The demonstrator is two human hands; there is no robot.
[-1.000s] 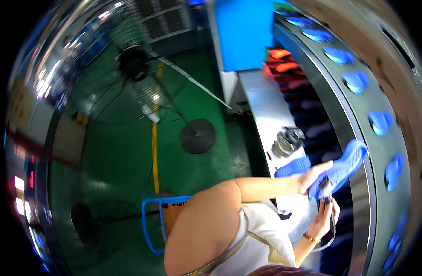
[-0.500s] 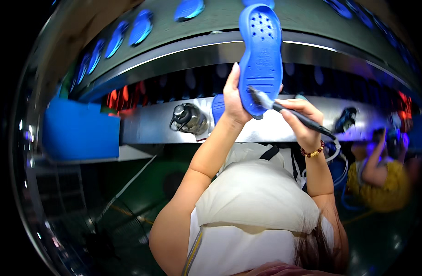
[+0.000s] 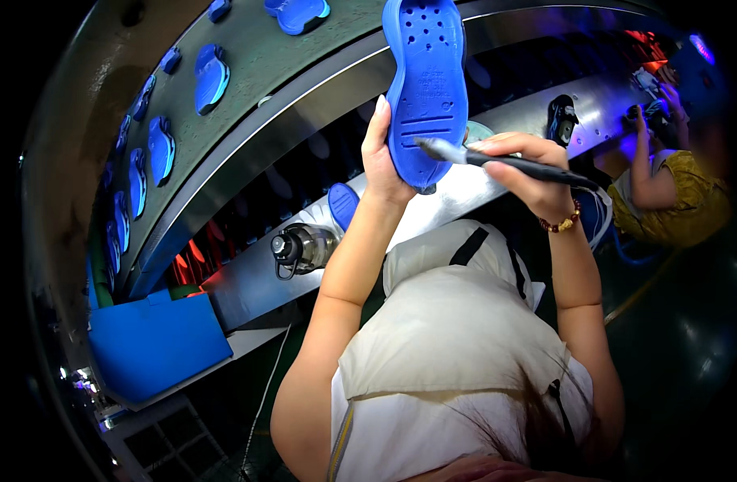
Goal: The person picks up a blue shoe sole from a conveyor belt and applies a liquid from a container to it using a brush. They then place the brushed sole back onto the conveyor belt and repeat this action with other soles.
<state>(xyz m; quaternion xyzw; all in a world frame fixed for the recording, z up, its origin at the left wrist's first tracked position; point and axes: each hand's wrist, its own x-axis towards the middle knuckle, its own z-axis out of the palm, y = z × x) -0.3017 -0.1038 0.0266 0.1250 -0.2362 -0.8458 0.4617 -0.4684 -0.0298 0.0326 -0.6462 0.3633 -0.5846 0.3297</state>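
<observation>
My left hand (image 3: 384, 157) grips a blue shoe sole (image 3: 427, 88) by its lower end, thumb along the left edge and the other fingers hidden behind. The sole stands nearly upright, with small holes at its far end and raised bars nearer me. My right hand (image 3: 529, 165) is closed around the black handle of a brush (image 3: 537, 167). The brush's pale head points left, its dark tip against the sole just below the bars; how firmly it presses, I cannot tell. Behind my left wrist, another blue sole (image 3: 343, 205) lies on the metal bench (image 3: 256, 281).
A dark conveyor belt (image 3: 248, 120) carries several blue soles beyond a metal rail. On the bench stand a clear bottle (image 3: 304, 247) with a black lid and, farther right, a dark shoe (image 3: 560, 120). A blue box (image 3: 159, 345) is at left; a co-worker (image 3: 674, 189) sits at right.
My view has turned, so bench and belt now slant up to the right. The brush tip has shifted slightly over the sole's lower part. Both hands keep their hold.
</observation>
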